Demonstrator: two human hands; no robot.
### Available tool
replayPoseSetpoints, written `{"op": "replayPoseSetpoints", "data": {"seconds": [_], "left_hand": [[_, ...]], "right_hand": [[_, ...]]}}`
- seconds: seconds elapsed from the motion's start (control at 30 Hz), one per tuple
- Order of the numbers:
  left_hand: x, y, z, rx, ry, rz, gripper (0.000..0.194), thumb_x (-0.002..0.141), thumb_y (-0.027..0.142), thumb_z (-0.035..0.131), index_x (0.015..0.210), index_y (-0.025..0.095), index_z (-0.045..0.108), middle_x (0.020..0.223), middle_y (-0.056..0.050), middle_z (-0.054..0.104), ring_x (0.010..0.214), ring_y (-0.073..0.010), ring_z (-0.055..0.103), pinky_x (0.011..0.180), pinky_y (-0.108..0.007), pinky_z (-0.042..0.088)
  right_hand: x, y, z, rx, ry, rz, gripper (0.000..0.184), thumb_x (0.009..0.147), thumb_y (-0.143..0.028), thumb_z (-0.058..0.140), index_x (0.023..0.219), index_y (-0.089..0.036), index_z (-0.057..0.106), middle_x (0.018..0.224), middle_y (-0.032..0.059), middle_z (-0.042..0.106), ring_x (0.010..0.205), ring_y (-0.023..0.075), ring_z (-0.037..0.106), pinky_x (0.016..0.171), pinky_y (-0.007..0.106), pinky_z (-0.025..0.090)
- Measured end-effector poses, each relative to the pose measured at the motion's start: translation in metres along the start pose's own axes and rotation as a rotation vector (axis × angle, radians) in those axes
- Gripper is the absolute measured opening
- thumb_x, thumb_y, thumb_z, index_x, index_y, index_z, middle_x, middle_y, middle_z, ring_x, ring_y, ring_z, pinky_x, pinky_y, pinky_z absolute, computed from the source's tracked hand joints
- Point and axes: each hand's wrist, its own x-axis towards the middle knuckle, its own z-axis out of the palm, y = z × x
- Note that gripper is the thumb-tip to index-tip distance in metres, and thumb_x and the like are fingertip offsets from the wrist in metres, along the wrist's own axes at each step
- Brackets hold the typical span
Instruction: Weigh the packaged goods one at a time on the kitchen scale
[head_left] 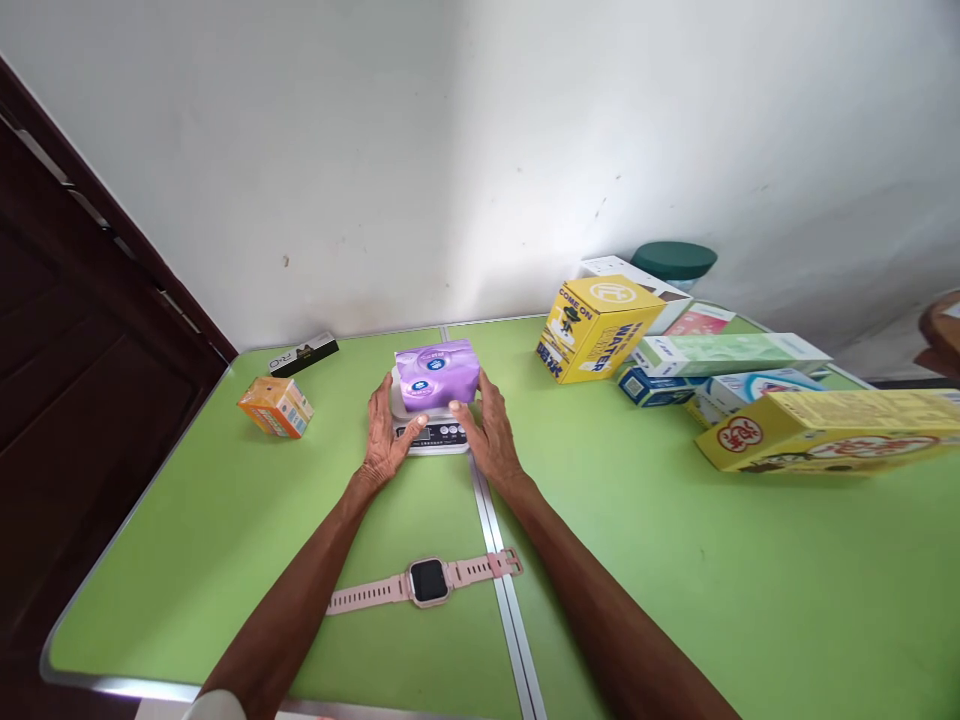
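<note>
A purple pack of tissues (441, 380) lies on a white digital scale (416, 450), covering most of its platform. The scale's dark button strip and small display face me. My left hand (386, 435) grips the scale's left side, its fingers along the edge and its thumb over the front by the display. On the other side my right hand (491, 430) is closed around the scale's right edge, with its thumb near the lower right corner of the pack. The undersides of both hands are hidden. Between my forearms lies a pink-strapped smartwatch (429, 581), laid out flat.
An orange box (276, 407) and a black-and-white box (304, 355) lie at left on the green table (630, 560). To the right are a yellow box (600, 330), a long green box (735, 353), a large yellow box (832, 430) and others. Part of a person (941, 335) shows at far right.
</note>
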Motion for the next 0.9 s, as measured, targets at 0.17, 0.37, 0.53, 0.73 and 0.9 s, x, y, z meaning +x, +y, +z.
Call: {"op": "replayPoseSetpoints", "data": {"seconds": [0.17, 0.37, 0.53, 0.73, 0.9], "left_hand": [[0.013, 0.001, 0.002, 0.021, -0.015, 0.038, 0.102, 0.094, 0.078, 0.078, 0.174, 0.025, 0.044, 0.171, -0.021, 0.055, 0.164, -0.0426, 0.05, 0.137, -0.065, 0.042], [0.037, -0.003, 0.0, 0.066, 0.034, 0.017, 0.091, 0.083, 0.067, 0.092, 0.155, 0.021, 0.061, 0.149, -0.021, 0.071, 0.145, -0.0432, 0.067, 0.126, -0.067, 0.054], [0.041, 0.01, -0.007, 0.082, 0.03, -0.013, 0.081, 0.08, 0.064, 0.095, 0.141, 0.018, 0.067, 0.133, -0.019, 0.078, 0.118, -0.0385, 0.079, 0.095, -0.056, 0.07], [0.033, 0.052, 0.003, 0.093, 0.017, 0.103, 0.08, 0.084, 0.074, 0.09, 0.141, 0.022, 0.069, 0.132, -0.016, 0.079, 0.1, -0.0315, 0.08, 0.078, -0.047, 0.071], [0.017, 0.091, 0.062, -0.046, -0.152, 0.168, 0.073, 0.092, 0.066, 0.088, 0.146, 0.022, 0.066, 0.136, -0.015, 0.078, 0.114, -0.034, 0.08, 0.094, -0.052, 0.072]], "right_hand": [[0.008, -0.003, 0.004, 0.015, -0.018, 0.048, 0.083, 0.107, -0.075, 0.061, 0.17, -0.022, 0.053, 0.162, 0.0216, 0.064, 0.152, 0.0409, 0.057, 0.132, 0.068, 0.047], [0.012, 0.003, 0.005, 0.011, 0.014, 0.027, 0.068, 0.108, -0.07, 0.062, 0.159, -0.024, 0.063, 0.151, 0.02, 0.071, 0.141, 0.0387, 0.064, 0.126, 0.064, 0.053], [0.011, -0.003, -0.001, 0.01, 0.037, 0.002, 0.057, 0.11, -0.064, 0.06, 0.15, -0.023, 0.067, 0.14, 0.02, 0.075, 0.132, 0.0382, 0.069, 0.122, 0.062, 0.056], [0.001, -0.029, -0.052, 0.034, 0.059, -0.003, 0.051, 0.112, -0.063, 0.059, 0.144, -0.024, 0.068, 0.134, 0.015, 0.078, 0.122, 0.0332, 0.074, 0.114, 0.053, 0.062], [-0.022, -0.029, -0.129, -0.033, 0.193, 0.047, 0.053, 0.109, -0.069, 0.066, 0.137, -0.024, 0.07, 0.126, 0.0128, 0.08, 0.112, 0.0308, 0.076, 0.104, 0.051, 0.065]]}}
